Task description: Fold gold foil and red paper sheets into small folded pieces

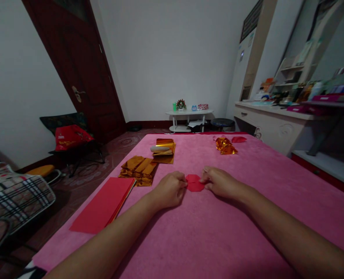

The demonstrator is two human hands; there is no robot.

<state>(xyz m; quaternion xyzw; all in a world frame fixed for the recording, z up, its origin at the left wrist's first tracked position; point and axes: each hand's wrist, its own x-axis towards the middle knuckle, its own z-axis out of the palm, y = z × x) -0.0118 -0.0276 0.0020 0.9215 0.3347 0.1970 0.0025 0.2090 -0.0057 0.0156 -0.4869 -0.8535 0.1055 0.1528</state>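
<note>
A small piece of folded red paper [194,183], roughly eight-sided with a crease across its upper part, is held between my two hands just above or on the pink cloth. My left hand [171,189] pinches its left edge, fingers closed. At its right edge my right hand [215,180] grips it between thumb and curled fingers. To the left of my left hand lie a stack of folded gold foil paper [139,169] and a pile of red paper sheets [105,203].
The pink cloth [218,240] covers the table. Gold paper with a grey rounded object [159,148] on it lies farther back. Crumpled gold foil [225,146] and a red folded piece [238,139] are at the back right. A dresser [276,120] stands to the right.
</note>
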